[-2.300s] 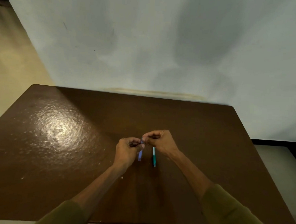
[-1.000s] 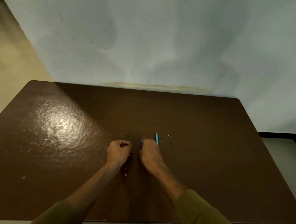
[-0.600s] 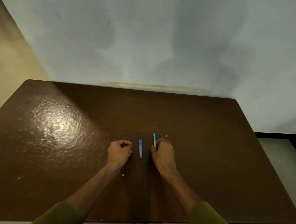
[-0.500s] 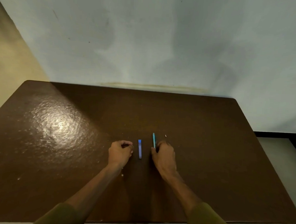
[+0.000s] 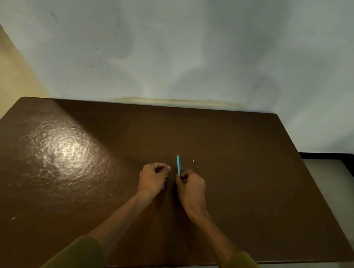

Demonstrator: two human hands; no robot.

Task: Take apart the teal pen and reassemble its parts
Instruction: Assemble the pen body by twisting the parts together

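Note:
The teal pen barrel (image 5: 178, 164) lies on the brown table (image 5: 251, 178), pointing away from me. My right hand (image 5: 190, 185) pinches its near end with curled fingers. My left hand (image 5: 152, 177) is curled just to the left, its fingertips closed over the blue pen piece (image 5: 163, 186), of which only a sliver shows below the palm. A tiny white part (image 5: 193, 160) rests on the table to the right of the barrel's far end.
A pale wall rises behind the table's far edge. Floor and a dark skirting (image 5: 326, 156) show at the right. A bright glare patch (image 5: 64, 150) sits on the table's left half.
My left hand has shifted right and now covers the blue piece, which lay bare between my hands half a second ago. My right hand stays at the teal barrel's near end.

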